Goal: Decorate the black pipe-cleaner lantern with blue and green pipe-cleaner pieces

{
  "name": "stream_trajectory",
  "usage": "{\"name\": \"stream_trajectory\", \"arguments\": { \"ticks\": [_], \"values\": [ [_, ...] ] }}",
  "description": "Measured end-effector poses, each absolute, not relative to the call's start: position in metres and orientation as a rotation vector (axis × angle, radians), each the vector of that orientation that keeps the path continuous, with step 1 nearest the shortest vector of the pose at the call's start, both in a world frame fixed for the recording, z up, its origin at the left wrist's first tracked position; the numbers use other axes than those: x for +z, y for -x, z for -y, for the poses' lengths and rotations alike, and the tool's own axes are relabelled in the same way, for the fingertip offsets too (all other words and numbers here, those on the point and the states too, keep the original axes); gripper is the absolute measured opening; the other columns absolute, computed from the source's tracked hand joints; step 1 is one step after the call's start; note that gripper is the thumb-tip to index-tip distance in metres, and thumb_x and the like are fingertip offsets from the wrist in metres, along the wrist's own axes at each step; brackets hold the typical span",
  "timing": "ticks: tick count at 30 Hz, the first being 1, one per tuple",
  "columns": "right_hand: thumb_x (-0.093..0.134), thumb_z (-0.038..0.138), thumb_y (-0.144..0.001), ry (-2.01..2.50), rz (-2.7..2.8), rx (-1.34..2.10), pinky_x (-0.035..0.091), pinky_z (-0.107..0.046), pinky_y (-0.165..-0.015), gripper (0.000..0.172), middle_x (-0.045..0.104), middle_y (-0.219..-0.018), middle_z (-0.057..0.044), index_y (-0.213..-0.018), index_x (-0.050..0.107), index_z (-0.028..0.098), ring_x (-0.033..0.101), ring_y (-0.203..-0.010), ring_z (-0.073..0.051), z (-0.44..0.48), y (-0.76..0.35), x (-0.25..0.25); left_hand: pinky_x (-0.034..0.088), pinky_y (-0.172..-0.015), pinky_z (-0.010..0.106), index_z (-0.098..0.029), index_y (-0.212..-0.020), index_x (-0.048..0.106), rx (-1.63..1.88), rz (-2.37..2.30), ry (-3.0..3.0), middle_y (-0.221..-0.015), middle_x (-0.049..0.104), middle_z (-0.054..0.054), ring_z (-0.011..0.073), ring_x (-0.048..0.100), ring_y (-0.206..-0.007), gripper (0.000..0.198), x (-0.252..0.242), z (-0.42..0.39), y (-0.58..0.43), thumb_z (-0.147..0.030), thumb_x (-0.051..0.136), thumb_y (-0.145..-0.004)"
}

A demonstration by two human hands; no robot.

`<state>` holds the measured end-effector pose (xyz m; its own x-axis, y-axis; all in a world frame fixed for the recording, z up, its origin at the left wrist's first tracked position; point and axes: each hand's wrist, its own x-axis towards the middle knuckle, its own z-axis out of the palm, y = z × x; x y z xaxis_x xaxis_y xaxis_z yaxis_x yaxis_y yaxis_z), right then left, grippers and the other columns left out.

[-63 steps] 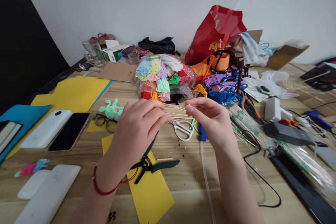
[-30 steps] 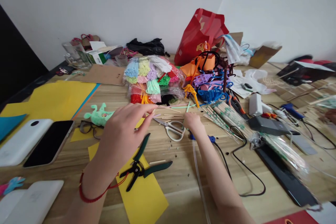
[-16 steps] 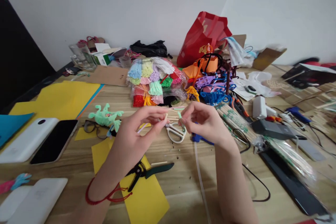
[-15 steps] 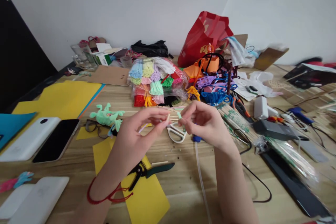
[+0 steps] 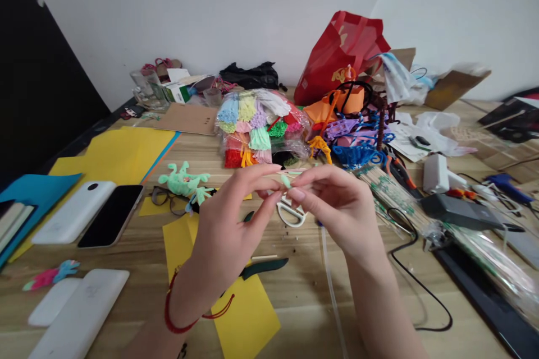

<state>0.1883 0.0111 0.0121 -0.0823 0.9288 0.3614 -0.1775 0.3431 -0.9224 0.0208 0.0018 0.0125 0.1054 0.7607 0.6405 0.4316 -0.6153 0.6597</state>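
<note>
2 hands are meeting over the middle of the bench [image 5: 298, 314], fingertips almost touching. The right hand [image 5: 345, 210] is pinching a small pale green piece [image 5: 286, 181] between thumb and fingers, and the piece is poking up in the narrow space between the 2 hands. The left hand [image 5: 229, 224] is curling in from the other side, its thumb and fingers close around that same spot; I can't tell whether it is gripping anything. A red cord bracelet [image 5: 181, 326] is circling the left wrist. Just beyond the fingers, white-handled scissors [image 5: 291, 214] are lying partly hidden. Below, a dark green handle [image 5: 265, 267] is sticking out from behind the left hand, partly over yellow paper [image 5: 248, 320]. A fuzzy green figure [image 5: 183, 180] is resting beside some eyeglasses [image 5: 168, 202]. Farther back, a clear bag of coloured fuzzy stems [image 5: 261, 137] is sitting near a leaning red bag [image 5: 343, 59].
</note>
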Motion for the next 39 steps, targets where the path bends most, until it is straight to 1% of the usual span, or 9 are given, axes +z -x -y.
{"name": "stream_trajectory", "arguments": {
  "ticks": [5,9,13,20,25,29,33,35,39],
  "values": [
    [0.08,0.014,-0.08,0.774,1.364,1.022,0.06,-0.022,-0.074,0.015,0.076,-0.087,0.001,-0.088,0.075,0.025,0.07,-0.078,-0.011,-0.011,-0.187,0.011,0.059,-0.089,0.025,-0.023,-0.117,0.06,1.532,-1.191,-2.119,-0.104,0.077,-0.002,0.0129,0.074,-0.094,0.031,0.012,-0.001,-0.018,-0.011,0.068,-0.09],
    [0.081,0.019,-0.08,0.798,1.38,0.987,0.06,-0.025,-0.071,0.015,0.074,-0.086,0.0,-0.091,0.073,0.025,0.069,-0.074,-0.013,-0.011,-0.185,0.009,0.056,-0.096,0.022,-0.022,-0.122,0.057,1.535,-1.184,-2.212,-0.103,0.076,-0.002,0.0107,0.073,-0.094,0.038,0.012,0.0,-0.016,-0.008,0.069,-0.089],
    [0.077,0.019,-0.084,0.84,1.419,0.95,0.058,-0.026,-0.069,0.016,0.076,-0.087,-0.001,-0.098,0.074,0.025,0.068,-0.074,-0.013,-0.009,-0.184,0.009,0.057,-0.091,0.019,-0.022,-0.12,0.057,1.549,-1.209,-2.305,-0.102,0.075,-0.002,0.0101,0.073,-0.094,0.035,0.013,0.0,-0.018,-0.008,0.068,-0.089],
    [0.077,0.02,-0.083,0.875,1.334,0.931,0.058,-0.027,-0.064,0.009,0.078,-0.087,-0.001,-0.09,0.076,0.025,0.069,-0.071,-0.014,-0.003,-0.179,0.011,0.058,-0.094,0.027,-0.022,-0.109,0.064,1.583,-1.253,-2.351,-0.108,0.076,0.0,0.0132,0.073,-0.098,0.023,0.014,0.004,-0.023,-0.009,0.068,-0.09],
    [0.078,0.021,-0.083,0.873,1.239,0.933,0.061,-0.029,-0.07,0.008,0.079,-0.09,-0.003,-0.089,0.076,0.026,0.073,-0.081,-0.017,0.001,-0.172,0.01,0.06,-0.089,0.033,-0.026,-0.118,0.065,1.72,-1.217,-2.34,-0.108,0.077,0.001,0.0162,0.072,-0.096,0.034,0.009,0.004,-0.03,-0.005,0.064,-0.091],
    [0.076,0.018,-0.085,0.816,1.204,0.921,0.062,-0.03,-0.073,0.009,0.078,-0.09,-0.002,-0.089,0.075,0.026,0.073,-0.085,-0.017,0.004,-0.167,0.009,0.059,-0.086,0.03,-0.025,-0.122,0.067,1.726,-1.204,-2.345,-0.101,0.075,0.002,0.0139,0.07,-0.092,0.038,0.006,0.003,-0.032,-0.002,0.06,-0.092],
    [0.074,0.018,-0.087,0.756,1.245,0.873,0.062,-0.034,-0.081,0.008,0.077,-0.091,-0.002,-0.088,0.074,0.026,0.073,-0.09,-0.018,0.002,-0.165,0.007,0.059,-0.086,0.029,-0.03,-0.124,0.068,1.694,-1.17,-2.265,-0.105,0.073,0.0,0.0138,0.069,-0.095,0.04,0.006,0.004,-0.027,-0.005,0.06,-0.094],
    [0.074,0.017,-0.087,0.754,1.276,0.861,0.061,-0.032,-0.078,0.011,0.076,-0.091,-0.002,-0.092,0.072,0.026,0.072,-0.087,-0.017,0.0,-0.165,0.005,0.059,-0.085,0.027,-0.032,-0.122,0.069,1.712,-1.14,-2.215,-0.105,0.073,-0.001,0.0128,0.069,-0.095,0.041,0.006,0.003,-0.025,-0.003,0.06,-0.093],
    [0.071,0.013,-0.089,0.747,1.395,0.834,0.056,-0.028,-0.07,0.031,0.07,-0.087,0.002,-0.114,0.065,0.03,0.067,-0.077,-0.013,-0.002,-0.168,0.003,0.057,-0.088,0.025,-0.032,-0.119,0.069,1.681,-1.113,-2.052,-0.107,0.072,-0.002,0.0111,0.068,-0.096,0.039,0.006,0.002,-0.023,-0.004,0.061,-0.093]
  ]
}}
